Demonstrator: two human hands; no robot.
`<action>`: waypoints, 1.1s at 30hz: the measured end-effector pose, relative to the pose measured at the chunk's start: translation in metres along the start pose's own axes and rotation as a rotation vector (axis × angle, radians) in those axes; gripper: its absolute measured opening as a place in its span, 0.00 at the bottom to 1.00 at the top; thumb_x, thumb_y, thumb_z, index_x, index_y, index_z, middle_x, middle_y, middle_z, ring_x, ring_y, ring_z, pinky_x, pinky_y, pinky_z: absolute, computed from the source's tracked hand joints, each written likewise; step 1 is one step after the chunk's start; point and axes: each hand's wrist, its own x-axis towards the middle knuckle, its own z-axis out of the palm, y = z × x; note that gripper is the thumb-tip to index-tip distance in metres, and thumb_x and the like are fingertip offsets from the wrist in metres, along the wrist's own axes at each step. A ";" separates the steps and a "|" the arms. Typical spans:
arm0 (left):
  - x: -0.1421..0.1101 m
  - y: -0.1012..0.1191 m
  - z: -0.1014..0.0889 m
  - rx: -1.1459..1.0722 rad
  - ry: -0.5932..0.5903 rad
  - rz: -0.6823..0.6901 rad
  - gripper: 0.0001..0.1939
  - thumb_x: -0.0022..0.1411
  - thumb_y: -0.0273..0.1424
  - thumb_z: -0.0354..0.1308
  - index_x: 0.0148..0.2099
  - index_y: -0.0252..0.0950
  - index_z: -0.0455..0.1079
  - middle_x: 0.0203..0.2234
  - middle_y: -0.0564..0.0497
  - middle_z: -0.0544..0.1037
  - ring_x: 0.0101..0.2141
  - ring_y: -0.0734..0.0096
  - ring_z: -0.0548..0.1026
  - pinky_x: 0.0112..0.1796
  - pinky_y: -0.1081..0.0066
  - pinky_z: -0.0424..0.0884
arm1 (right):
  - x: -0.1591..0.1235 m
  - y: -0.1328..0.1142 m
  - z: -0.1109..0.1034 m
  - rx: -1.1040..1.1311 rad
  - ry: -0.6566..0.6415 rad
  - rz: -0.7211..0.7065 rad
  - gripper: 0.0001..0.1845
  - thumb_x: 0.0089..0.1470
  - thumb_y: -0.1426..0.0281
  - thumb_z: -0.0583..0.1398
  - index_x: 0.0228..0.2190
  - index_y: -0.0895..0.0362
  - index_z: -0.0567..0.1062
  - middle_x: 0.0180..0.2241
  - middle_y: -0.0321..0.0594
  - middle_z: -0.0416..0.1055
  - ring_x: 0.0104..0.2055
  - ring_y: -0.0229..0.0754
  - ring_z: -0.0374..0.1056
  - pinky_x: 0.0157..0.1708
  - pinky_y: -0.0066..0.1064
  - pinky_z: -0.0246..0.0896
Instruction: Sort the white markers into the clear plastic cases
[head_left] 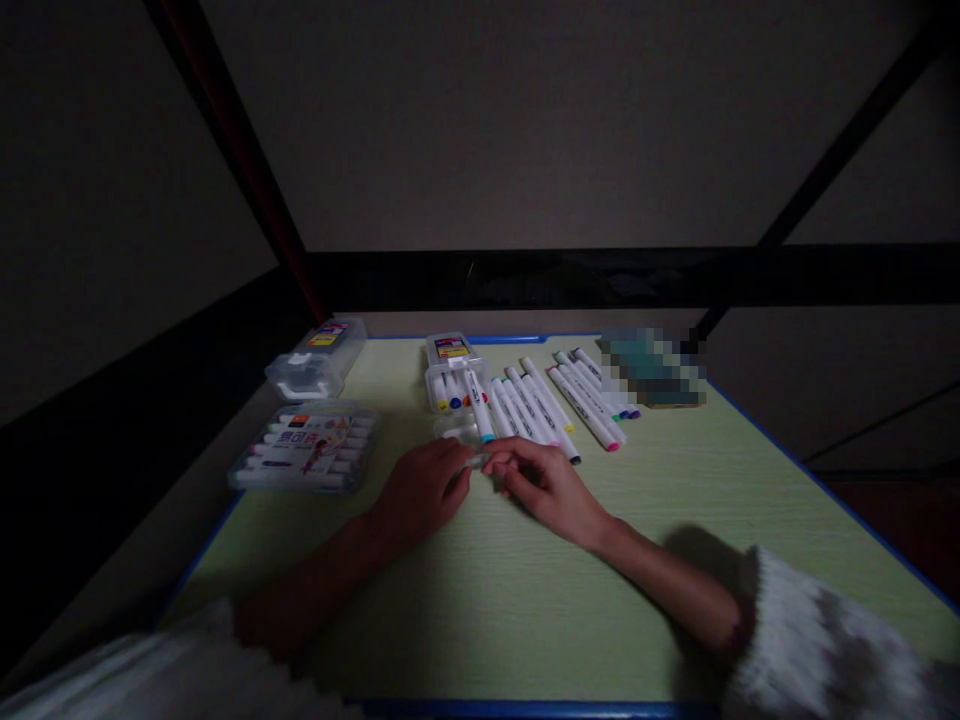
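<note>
A clear plastic marker case (429,392) stands open near the middle of the table, with several markers inside showing yellow, blue and orange ends. Its clear flap (450,428) lies toward me. My left hand (424,490) is closed at the near edge of this flap, its fingertips pinching the clear plastic. My right hand (551,490) is opposite, fingers bent and drawn together by the same edge; what they grip, if anything, is too small to make out. A blue-tipped white marker (478,405) leans out of the case, its near end just above my right fingertips.
Several loose white markers (529,405) lie right of the case, with another group (589,400) beyond them. A blurred-out flat object (652,370) is at the back right. On the left are a closed clear case (319,360) and a filled marker case (304,450).
</note>
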 end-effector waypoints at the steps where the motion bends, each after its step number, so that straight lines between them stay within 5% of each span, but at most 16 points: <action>1: 0.000 0.000 0.000 0.002 0.002 -0.001 0.07 0.57 0.23 0.48 0.36 0.33 0.67 0.28 0.48 0.73 0.30 0.69 0.72 0.33 0.70 0.70 | 0.000 0.000 0.000 0.006 0.001 -0.002 0.11 0.54 0.71 0.52 0.39 0.61 0.70 0.27 0.38 0.69 0.24 0.33 0.62 0.25 0.27 0.58; 33: 0.000 0.001 -0.001 0.000 -0.003 -0.012 0.07 0.57 0.23 0.49 0.36 0.34 0.67 0.29 0.49 0.74 0.30 0.70 0.72 0.34 0.71 0.70 | 0.000 0.004 0.001 -0.007 -0.004 -0.044 0.18 0.53 0.74 0.52 0.47 0.59 0.67 0.30 0.39 0.69 0.25 0.33 0.62 0.27 0.27 0.61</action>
